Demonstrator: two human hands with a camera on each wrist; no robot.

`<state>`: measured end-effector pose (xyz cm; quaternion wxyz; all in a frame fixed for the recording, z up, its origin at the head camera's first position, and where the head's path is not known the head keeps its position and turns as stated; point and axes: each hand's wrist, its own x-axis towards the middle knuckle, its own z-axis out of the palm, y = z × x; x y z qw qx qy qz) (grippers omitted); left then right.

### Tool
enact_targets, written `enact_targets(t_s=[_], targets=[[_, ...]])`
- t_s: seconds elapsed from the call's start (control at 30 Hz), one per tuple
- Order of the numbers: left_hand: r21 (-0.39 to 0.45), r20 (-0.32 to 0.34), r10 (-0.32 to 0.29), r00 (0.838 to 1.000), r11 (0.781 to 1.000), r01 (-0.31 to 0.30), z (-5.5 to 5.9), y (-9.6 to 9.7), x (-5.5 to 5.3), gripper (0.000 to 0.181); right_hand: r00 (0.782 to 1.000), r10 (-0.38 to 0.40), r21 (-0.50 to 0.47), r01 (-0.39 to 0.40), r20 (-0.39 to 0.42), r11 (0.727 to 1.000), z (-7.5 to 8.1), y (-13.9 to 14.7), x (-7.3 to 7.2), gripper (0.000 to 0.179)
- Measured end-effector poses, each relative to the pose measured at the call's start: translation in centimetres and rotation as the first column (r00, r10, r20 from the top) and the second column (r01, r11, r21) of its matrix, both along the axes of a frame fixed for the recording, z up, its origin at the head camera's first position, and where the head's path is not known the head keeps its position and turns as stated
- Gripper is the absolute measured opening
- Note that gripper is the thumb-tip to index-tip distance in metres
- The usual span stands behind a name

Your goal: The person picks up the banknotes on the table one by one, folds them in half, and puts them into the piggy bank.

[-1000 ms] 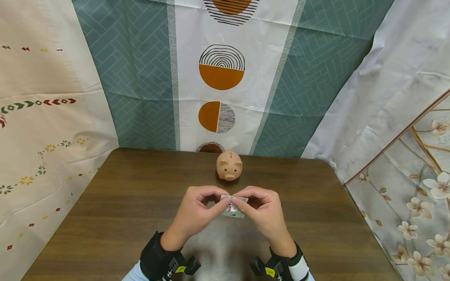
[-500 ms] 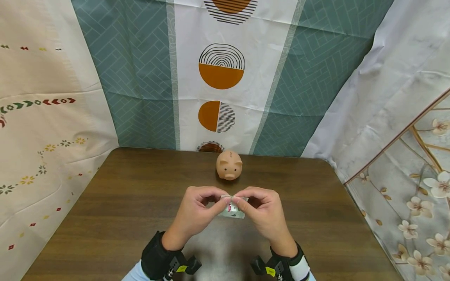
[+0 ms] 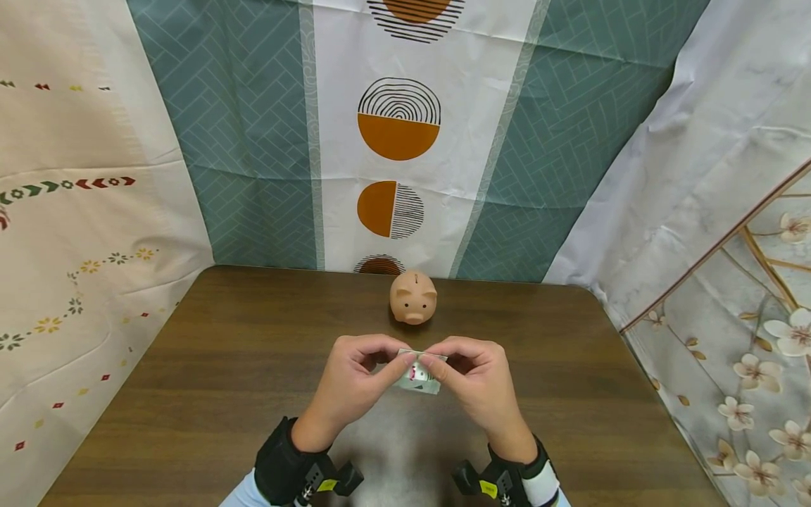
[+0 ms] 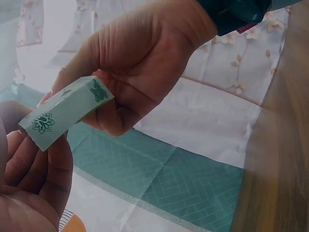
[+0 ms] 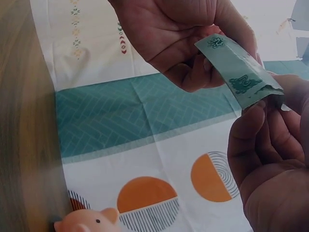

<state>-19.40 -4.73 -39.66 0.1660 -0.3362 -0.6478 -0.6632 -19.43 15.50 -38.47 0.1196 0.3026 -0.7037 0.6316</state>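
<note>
A small folded green banknote [image 3: 421, 377] is held above the table between both hands. My left hand [image 3: 355, 377] pinches its left end between thumb and fingers. On the other side, my right hand [image 3: 474, 379] pinches the right end, the two thumbs lying close together on the near face. In the left wrist view the folded banknote [image 4: 63, 113] shows a dark green flower print on its pale strip. The right wrist view shows the banknote [image 5: 241, 70] with a loose fold at one end. Beyond the hands stands a pink piggy bank [image 3: 413, 299], its top slot visible.
The brown wooden table [image 3: 253, 338] stretches out on both sides of the hands. A patterned teal and white cloth [image 3: 266, 141] hangs behind its far edge. Light printed cloths hang at the left and right.
Both hands stay in nearly the same place, still pinching the banknote. The thumbs have spread slightly apart, and more of the banknote's near face shows. The piggy bank has not moved.
</note>
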Motion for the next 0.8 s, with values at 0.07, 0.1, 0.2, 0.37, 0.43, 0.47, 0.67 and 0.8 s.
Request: enact_targets(t_s=[0.07, 0.1, 0.2, 0.37, 0.43, 0.47, 0.67, 0.8], targets=[[-0.001, 0.007, 0.001, 1.000, 1.000, -0.001, 0.00, -0.02, 0.04, 0.010, 1.000, -0.008, 0.008, 0.008, -0.001, 1.000, 0.07, 0.04, 0.01, 0.011], [-0.002, 0.009, 0.001, 1.000, 1.000, -0.001, 0.00, -0.03, 0.05, 0.010, 1.000, -0.013, 0.013, 0.013, 0.000, 1.000, 0.10, 0.06, 0.02, 0.011], [0.000, 0.017, -0.002, 1.000, 1.000, 0.002, 0.01, -0.02, 0.07, 0.009, 1.000, -0.023, 0.022, 0.022, 0.010, 1.000, 0.18, 0.12, 0.04, 0.010], [0.008, 0.027, -0.001, 1.000, 1.000, 0.000, 0.01, 0.01, 0.04, 0.009, 1.000, -0.020, 0.010, 0.020, 0.022, 1.000, 0.13, 0.23, 0.01, 0.010], [0.008, 0.031, 0.005, 1.000, 1.000, -0.005, -0.01, -0.01, 0.02, 0.008, 1.000, -0.015, 0.000, 0.015, 0.021, 1.000, 0.08, 0.28, -0.02, 0.010], [0.007, 0.032, 0.008, 0.999, 1.000, -0.008, 0.00, -0.02, 0.01, 0.008, 1.000, -0.013, -0.004, 0.013, 0.018, 1.000, 0.04, 0.30, -0.04, 0.010], [-0.010, 0.049, 0.016, 0.999, 1.000, -0.015, 0.11, -0.10, 0.03, 0.008, 1.000, -0.006, -0.007, 0.006, 0.017, 1.000, 0.01, 0.38, -0.05, 0.010], [-0.024, 0.091, 0.023, 0.996, 0.999, -0.021, 0.23, -0.09, 0.14, 0.008, 1.000, -0.012, -0.003, 0.012, 0.020, 1.000, 0.10, 0.42, -0.01, 0.010]])
